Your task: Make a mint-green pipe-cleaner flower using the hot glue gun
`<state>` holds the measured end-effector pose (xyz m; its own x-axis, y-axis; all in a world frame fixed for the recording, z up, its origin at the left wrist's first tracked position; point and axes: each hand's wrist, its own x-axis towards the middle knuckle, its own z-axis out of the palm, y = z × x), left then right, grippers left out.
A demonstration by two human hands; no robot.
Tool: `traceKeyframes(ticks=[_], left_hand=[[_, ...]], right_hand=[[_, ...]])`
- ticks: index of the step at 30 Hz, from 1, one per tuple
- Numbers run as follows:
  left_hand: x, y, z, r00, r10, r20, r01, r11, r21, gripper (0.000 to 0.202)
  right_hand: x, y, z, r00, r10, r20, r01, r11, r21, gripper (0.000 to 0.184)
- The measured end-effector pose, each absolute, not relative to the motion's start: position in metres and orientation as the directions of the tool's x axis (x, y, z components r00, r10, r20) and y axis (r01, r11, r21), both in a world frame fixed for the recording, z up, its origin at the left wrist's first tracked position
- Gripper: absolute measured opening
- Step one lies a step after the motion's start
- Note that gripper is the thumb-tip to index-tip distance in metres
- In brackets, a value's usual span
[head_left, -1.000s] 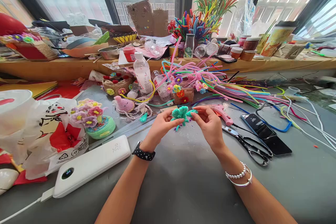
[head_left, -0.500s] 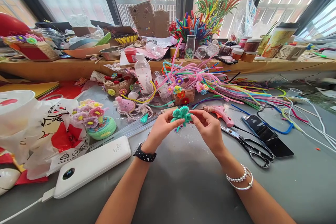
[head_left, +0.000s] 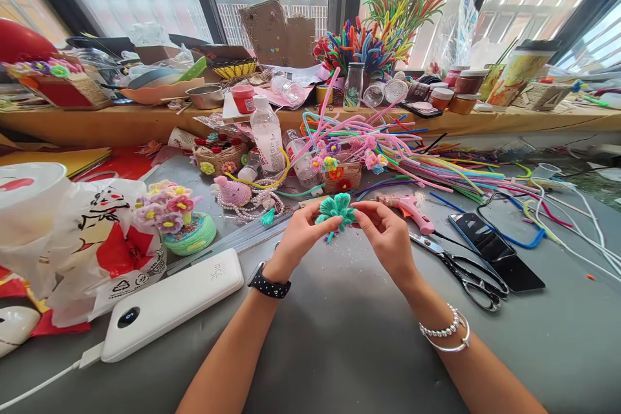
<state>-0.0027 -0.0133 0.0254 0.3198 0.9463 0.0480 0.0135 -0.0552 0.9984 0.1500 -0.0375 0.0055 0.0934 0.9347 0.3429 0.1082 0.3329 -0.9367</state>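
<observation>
A teal pipe-cleaner flower (head_left: pixel 336 208) with several looped petals is held up above the grey table, between my two hands. My left hand (head_left: pixel 306 231) is closed on its left side, the thumb lying across the lower petals. With thumb and forefinger, my right hand (head_left: pixel 383 233) pinches the edge of a right-hand petal. Just beyond my right hand lies a pink hot glue gun (head_left: pixel 410 212). Black-handled scissors (head_left: pixel 466 272) rest to the right, beside a dark phone (head_left: pixel 499 255).
A white power bank (head_left: pixel 174 307) with a cable lies left, near a plastic bag (head_left: pixel 109 239) and a flower-topped green ornament (head_left: pixel 191 235). Beyond my hands are a clear bottle (head_left: pixel 266 136), a small flower basket (head_left: pixel 347 176) and a heap of pipe cleaners (head_left: pixel 427 158). A cluttered ledge (head_left: pixel 160 121) runs behind.
The flower has turned slightly in my fingers, so its petals look more spread. Both hands keep their hold in nearly the same place, and the view has shifted a little.
</observation>
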Motion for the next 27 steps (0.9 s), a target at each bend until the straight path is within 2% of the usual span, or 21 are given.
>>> traceKeyframes(ticks=[10, 17, 22, 27], left_hand=[[-0.0027, -0.0131, 0.0257, 0.293, 0.956, 0.005, -0.058, 0.012, 0.998, 0.032], [-0.0022, -0.0133, 0.0271, 0.291, 0.956, -0.031, -0.099, 0.062, 0.993, 0.038], [-0.0043, -0.0115, 0.0257, 0.286, 0.958, -0.030, -0.128, 0.069, 0.989, 0.037], [-0.0054, -0.0121, 0.0287, 0.327, 0.944, -0.033, -0.112, 0.073, 0.991, 0.037]], right_hand=[[0.1505, -0.0361, 0.0041, 0.132, 0.932, 0.338, 0.149, 0.319, -0.936, 0.024], [0.1501, -0.0379, 0.0070, 0.183, 0.892, 0.414, 0.230, 0.371, -0.900, 0.021], [0.1520, -0.0368, 0.0075, 0.274, 0.874, 0.401, 0.179, 0.363, -0.914, 0.021], [0.1526, -0.0367, 0.0080, 0.251, 0.892, 0.376, 0.146, 0.349, -0.926, 0.022]])
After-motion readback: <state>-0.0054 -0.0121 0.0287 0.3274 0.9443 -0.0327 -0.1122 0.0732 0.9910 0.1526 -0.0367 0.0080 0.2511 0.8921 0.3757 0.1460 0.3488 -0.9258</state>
